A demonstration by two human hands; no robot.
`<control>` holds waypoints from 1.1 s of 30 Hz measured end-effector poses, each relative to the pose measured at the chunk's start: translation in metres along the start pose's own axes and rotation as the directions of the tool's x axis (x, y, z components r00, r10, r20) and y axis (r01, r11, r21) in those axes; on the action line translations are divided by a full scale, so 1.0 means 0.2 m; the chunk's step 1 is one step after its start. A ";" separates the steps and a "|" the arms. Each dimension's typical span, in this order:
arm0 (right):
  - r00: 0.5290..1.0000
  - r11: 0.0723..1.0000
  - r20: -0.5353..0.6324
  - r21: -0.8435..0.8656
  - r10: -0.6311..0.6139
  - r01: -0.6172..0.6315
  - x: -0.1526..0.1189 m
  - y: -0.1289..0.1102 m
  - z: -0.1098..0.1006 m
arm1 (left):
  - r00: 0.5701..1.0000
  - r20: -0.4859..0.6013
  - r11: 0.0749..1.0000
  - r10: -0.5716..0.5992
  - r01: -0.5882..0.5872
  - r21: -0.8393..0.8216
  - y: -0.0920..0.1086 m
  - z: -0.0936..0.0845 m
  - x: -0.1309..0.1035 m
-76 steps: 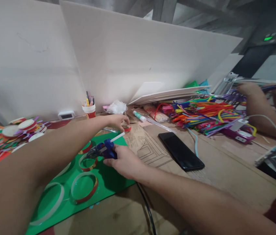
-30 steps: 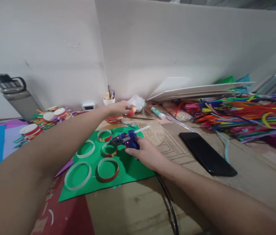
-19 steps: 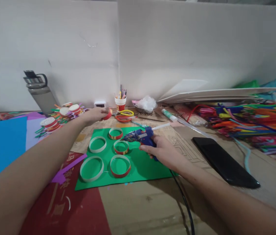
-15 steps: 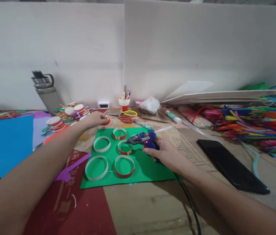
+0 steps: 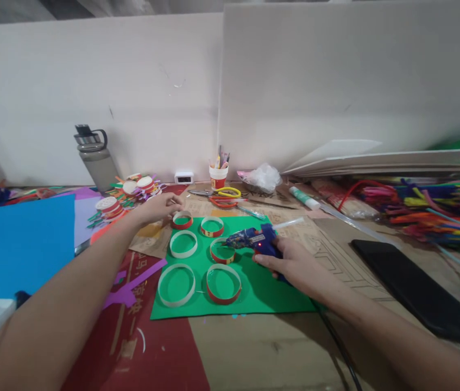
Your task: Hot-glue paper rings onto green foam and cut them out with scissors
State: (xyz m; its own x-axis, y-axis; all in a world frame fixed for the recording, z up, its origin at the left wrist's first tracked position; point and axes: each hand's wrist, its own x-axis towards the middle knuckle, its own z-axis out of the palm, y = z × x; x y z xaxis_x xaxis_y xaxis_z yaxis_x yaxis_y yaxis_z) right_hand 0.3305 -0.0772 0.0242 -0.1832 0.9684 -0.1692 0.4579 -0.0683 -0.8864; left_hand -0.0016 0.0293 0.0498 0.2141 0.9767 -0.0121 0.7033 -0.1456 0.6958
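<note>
The right hand (image 5: 290, 263) grips a blue glue gun (image 5: 254, 240) over the green sheet (image 5: 254, 288); its nozzle could smear or burn if it drifts. The left hand (image 5: 160, 205), fingers loosely curled, touches a red ring (image 5: 182, 219) at the sheet's far-left corner. Six rings in all: four red, two white.

This is a craft workspace, a hobby or classroom making table set against plain white boards. The tabletop is crowded with making supplies: a heap of coloured pipe cleaners (image 5: 429, 209), sheets of coloured paper such as a blue sheet (image 5: 18, 244) and a green sheet (image 5: 262, 290), scissors (image 5: 219, 193), a glue stick (image 5: 303, 198) and a cup of pens (image 5: 218, 175). A blue hot glue gun (image 5: 256, 241) and 6 cut paper rings (image 5: 176, 284) on the green sheet show hand-made decorations in progress.
</note>
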 end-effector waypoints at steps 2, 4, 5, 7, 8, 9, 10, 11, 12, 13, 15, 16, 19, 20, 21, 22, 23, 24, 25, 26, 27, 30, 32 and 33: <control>1.000 1.000 0.004 0.019 -0.001 0.001 0.00 0.01 0.00 | 1.000 0.021 0.996 0.022 -0.020 -0.087 -0.03 0.01 0.00; 1.000 1.000 0.002 0.018 -0.001 0.001 0.01 0.01 0.01 | 0.992 0.105 0.986 0.076 -0.059 -0.156 -0.06 0.02 -0.01; 1.000 1.000 -0.002 0.009 0.002 -0.002 0.01 0.02 0.01 | 0.982 0.157 0.981 0.110 -0.081 -0.179 -0.08 0.02 -0.01; 1.000 1.000 -0.011 -0.012 0.010 -0.010 0.01 0.02 0.01 | 0.954 0.248 0.973 0.166 -0.118 -0.199 -0.10 0.01 -0.02; 1.000 1.000 -0.014 -0.019 0.012 -0.012 0.01 0.02 0.01 | 0.943 0.275 0.971 0.185 -0.133 -0.199 -0.12 0.00 -0.03; 1.000 1.000 -0.015 -0.024 0.013 -0.013 0.01 0.01 0.01 | 0.935 0.293 0.969 0.202 -0.147 -0.199 -0.13 0.00 -0.03; 1.000 1.000 -0.016 -0.024 0.010 -0.011 0.01 0.01 0.01 | 0.927 0.308 0.967 0.215 -0.157 -0.201 -0.14 -0.01 -0.03; 1.000 1.000 -0.016 -0.020 0.007 -0.008 0.01 0.01 0.01 | 0.921 0.319 0.964 0.225 -0.163 -0.208 -0.15 -0.02 -0.03; 1.000 1.000 -0.018 -0.016 0.004 -0.004 0.01 0.00 0.01 | 0.916 0.328 0.963 0.232 -0.168 -0.213 -0.16 -0.02 -0.03; 1.000 1.000 -0.020 -0.014 0.003 -0.003 0.01 0.01 0.01 | 0.912 0.335 0.962 0.239 -0.175 -0.210 -0.16 -0.02 -0.02; 1.000 1.000 -0.021 -0.013 0.005 -0.005 0.01 0.01 0.01 | 0.911 0.333 0.965 0.244 -0.193 -0.179 -0.17 -0.02 -0.02; 1.000 1.000 -0.017 -0.013 0.006 -0.006 0.01 0.02 0.01 | 0.914 0.327 0.968 0.240 -0.199 -0.154 -0.17 -0.02 -0.02; 1.000 1.000 -0.006 -0.013 0.012 -0.012 0.02 0.03 0.01 | 0.924 0.313 0.974 0.218 -0.186 -0.131 -0.17 0.00 -0.02; 1.000 1.000 -0.006 -0.013 0.012 -0.013 0.02 0.03 0.01 | 0.926 0.312 0.974 0.213 -0.176 -0.143 -0.16 0.00 -0.02; 1.000 1.000 -0.006 -0.015 0.014 -0.014 0.02 0.03 0.01 | 0.927 0.311 0.973 0.210 -0.169 -0.155 -0.16 0.01 -0.02; 1.000 1.000 -0.010 -0.018 0.017 -0.018 0.02 0.03 0.01 | 0.927 0.311 0.973 0.209 -0.165 -0.164 -0.16 0.01 -0.02; 1.000 1.000 -0.012 -0.023 0.020 -0.020 0.02 0.02 0.01 | 0.927 0.311 0.972 0.209 -0.163 -0.167 -0.16 0.01 -0.03; 1.000 0.999 -0.016 -0.028 0.021 -0.022 0.02 0.02 0.01 | 0.926 0.314 0.972 0.208 -0.161 -0.168 -0.15 0.01 -0.03; 1.000 0.999 -0.019 -0.032 0.023 -0.023 0.01 0.02 0.01 | 0.925 0.319 0.972 0.208 -0.161 -0.169 -0.15 0.01 -0.03; 1.000 0.999 -0.020 -0.036 0.023 -0.023 0.01 0.02 0.02 | 0.923 0.322 0.972 0.210 -0.160 -0.175 -0.15 0.01 -0.03; 1.000 0.999 -0.020 -0.039 0.021 -0.022 0.01 0.02 0.02 | 0.921 0.326 0.970 0.212 -0.158 -0.184 -0.16 0.01 -0.03; 1.000 0.999 -0.012 -0.036 0.017 -0.017 0.01 0.02 0.02 | 0.917 0.332 0.965 0.222 -0.157 -0.211 -0.17 0.00 -0.02; 1.000 0.999 -0.009 -0.033 0.021 -0.021 0.02 0.02 0.02 | 0.912 0.339 0.961 0.233 -0.163 -0.222 -0.18 0.00 -0.02; 1.000 0.999 -0.007 -0.032 0.023 -0.023 0.02 0.02 0.02 | 0.908 0.346 0.960 0.237 -0.163 -0.229 -0.18 0.00 -0.02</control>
State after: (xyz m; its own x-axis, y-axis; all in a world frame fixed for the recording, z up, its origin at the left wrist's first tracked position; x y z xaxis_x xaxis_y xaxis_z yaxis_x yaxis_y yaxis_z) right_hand 0.3290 -0.0748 0.0181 -0.1663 0.9684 -0.1859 0.4892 -0.0827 -0.8682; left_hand -0.0276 0.0306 0.0244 0.5955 0.7978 -0.0945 0.4849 -0.2631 0.8340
